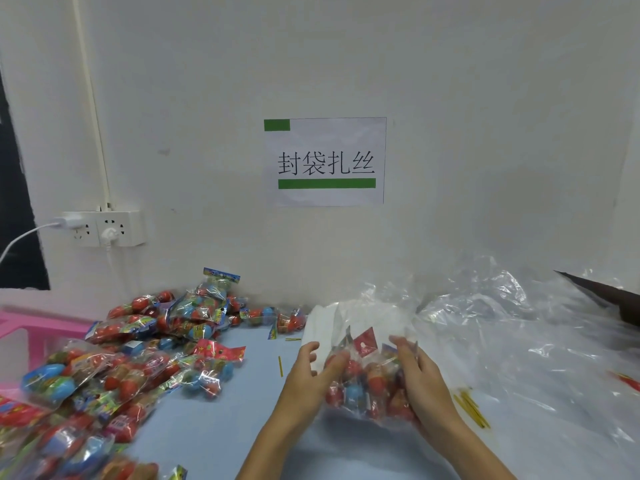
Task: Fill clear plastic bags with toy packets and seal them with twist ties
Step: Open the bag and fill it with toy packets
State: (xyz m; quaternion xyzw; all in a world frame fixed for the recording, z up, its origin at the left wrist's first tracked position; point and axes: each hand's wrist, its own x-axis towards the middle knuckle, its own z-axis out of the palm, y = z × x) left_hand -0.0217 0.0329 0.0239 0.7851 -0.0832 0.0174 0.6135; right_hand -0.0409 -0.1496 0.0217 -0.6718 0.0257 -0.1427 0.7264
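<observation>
Along the table's (242, 403) left edge and back toward the wall sprawls a heap of toy packets (138, 344), red and blue toys in crinkly wrappers. Right of the heap a single twist tie (280, 366) lies on bare blue surface. Near the table's middle, the left hand (311, 372) cups the left side of a filled clear bag (367, 379), fingers curved against the plastic with the thumb raised apart. The bag sits between both palms, its open mouth rising above the fingertips. The right hand (420, 382) wraps its fingers round the bag's right side. Just right of that wrist lies a bundle of yellow twist ties (472, 408). Loose empty clear bags (519, 327) cover the table's right side.
</observation>
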